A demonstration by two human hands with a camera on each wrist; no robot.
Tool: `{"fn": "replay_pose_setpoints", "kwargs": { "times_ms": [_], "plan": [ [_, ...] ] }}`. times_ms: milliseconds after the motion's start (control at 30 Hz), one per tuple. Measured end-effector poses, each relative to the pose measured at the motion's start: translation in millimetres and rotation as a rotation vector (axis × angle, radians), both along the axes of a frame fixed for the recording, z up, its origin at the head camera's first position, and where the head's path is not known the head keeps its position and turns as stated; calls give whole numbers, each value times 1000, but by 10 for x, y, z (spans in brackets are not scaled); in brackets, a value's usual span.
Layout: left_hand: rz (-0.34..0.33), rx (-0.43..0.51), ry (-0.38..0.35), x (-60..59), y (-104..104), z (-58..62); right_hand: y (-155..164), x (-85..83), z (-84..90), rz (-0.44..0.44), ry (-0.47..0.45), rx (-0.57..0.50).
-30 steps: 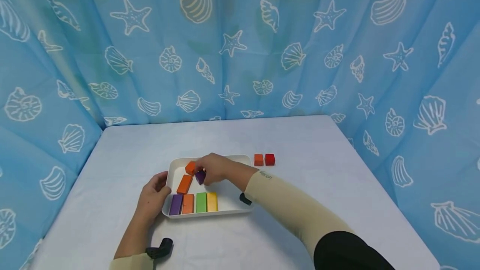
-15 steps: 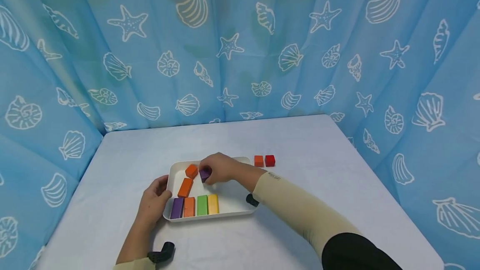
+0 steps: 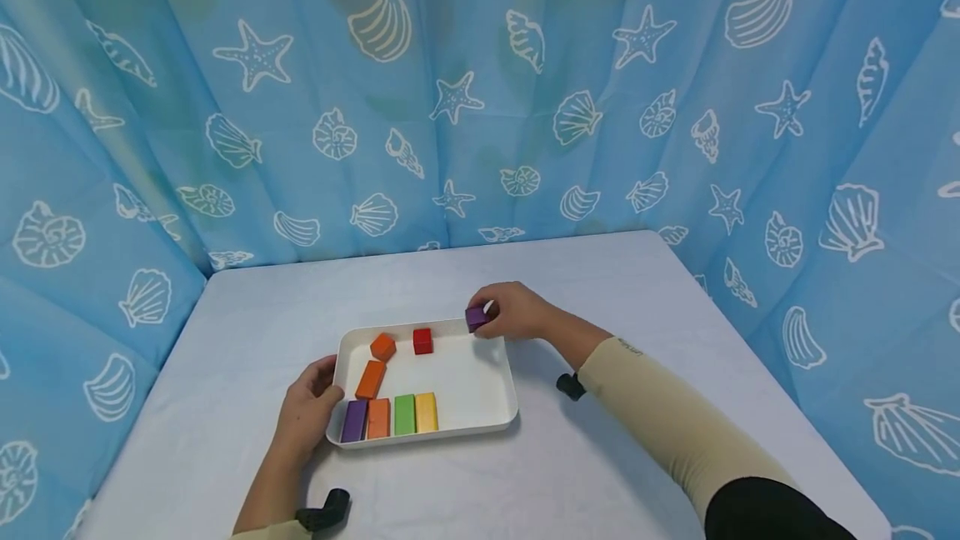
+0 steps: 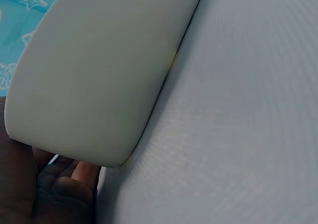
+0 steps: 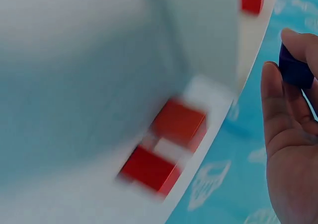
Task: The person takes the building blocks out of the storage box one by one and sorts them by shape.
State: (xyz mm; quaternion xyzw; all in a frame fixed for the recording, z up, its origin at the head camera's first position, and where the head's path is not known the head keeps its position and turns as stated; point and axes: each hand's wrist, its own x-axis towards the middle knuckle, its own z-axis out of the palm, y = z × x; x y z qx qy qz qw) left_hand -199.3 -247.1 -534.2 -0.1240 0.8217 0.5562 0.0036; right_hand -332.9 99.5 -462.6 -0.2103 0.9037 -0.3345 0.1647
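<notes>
Shell-print curtains are surrounding a desk. Right hand is pinching a purple cube just past the tray's far corner; left hand is gripping the tray's near edge; seven blocks are remaining inside.

tray right half bare (blocks crowd left).

Soft, even light is falling from above, casting only faint shadows beside the white tray. The head view is staying sharp, though the curtain behind the tray is bowing toward the edges. The right wrist view is smearing the red blocks below the tray.
</notes>
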Motion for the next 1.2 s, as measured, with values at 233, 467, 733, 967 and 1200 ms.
{"fn": "replay_pose_setpoints", "kwargs": {
  "times_ms": [233, 467, 733, 967, 1200],
  "plan": [
    [-3, -11, -1, 15, 5, 11, 733, -73, -83, -134, 44, -4],
    [-9, -13, 6, 16, 11, 18, 1193, -73, -289, -231, 54, -21],
    [-11, -6, 18, 28, 20, 28, 1316, -88, -514, -262, 14, 31],
    [-8, -10, 18, 11, 14, 21, 1288, -111, -578, -252, 30, 84],
    [-9, -9, 18, 4, -4, -9, 1284, -88, -566, -256, 31, 82]
  ]
}}
